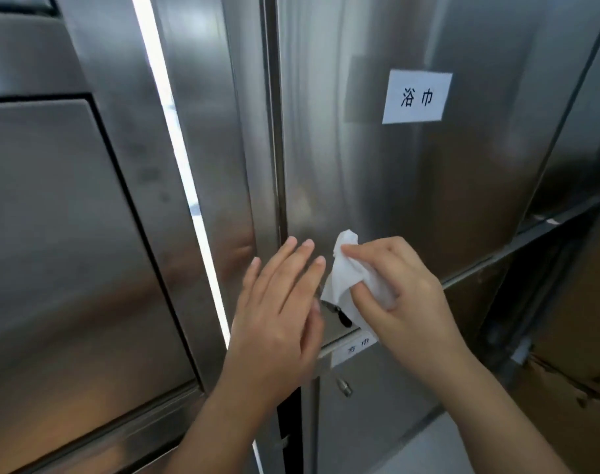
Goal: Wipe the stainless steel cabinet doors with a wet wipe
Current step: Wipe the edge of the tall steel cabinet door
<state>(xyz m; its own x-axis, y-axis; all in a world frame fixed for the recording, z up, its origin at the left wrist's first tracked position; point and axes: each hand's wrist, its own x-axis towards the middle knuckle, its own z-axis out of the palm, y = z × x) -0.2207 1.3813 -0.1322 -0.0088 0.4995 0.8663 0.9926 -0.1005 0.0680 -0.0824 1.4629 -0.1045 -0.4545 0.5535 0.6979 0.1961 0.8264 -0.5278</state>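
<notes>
I have the wet wipe bunched in my right hand, pinched between the thumb and curled fingers. It sits at the lower left corner of the upper cabinet door, just above the dark lock handle there. My left hand is flat, fingers straight and close together, with nothing in it. It lies along the door's left edge, just beside the wipe; I cannot tell whether it presses on the steel or hovers off it.

I judge the step in hand to be wiping this upper door, at its bottom corner around the lock. The wipe is crumpled, so the next move calls for spreading it flatter under my fingers. Then it needs long strokes up the door, steering round the paper label near the top edge so it neither soaks nor peels. The lower door would come after, by my reckoning.
</notes>
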